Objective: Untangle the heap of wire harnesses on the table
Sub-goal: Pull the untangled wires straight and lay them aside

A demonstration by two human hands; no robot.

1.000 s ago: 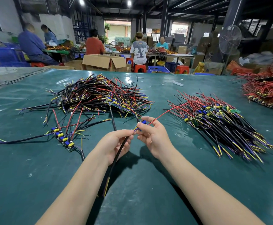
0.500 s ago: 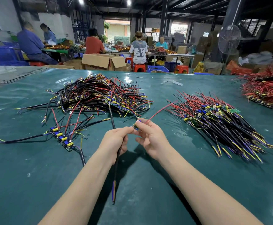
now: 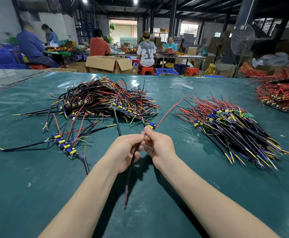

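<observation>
Just before the heap [image 3: 106,100], left hand [image 3: 125,150] grips a harness [image 3: 131,169], right hand [image 3: 157,145] pinches its board [image 3: 151,126]; a hard pull apart could tear off its red wire [image 3: 169,109].

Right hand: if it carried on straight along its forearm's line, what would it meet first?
Likely the near edge of the tangled heap, after passing close by the left hand; depth is unclear. The right hand pinches a harness.
</observation>
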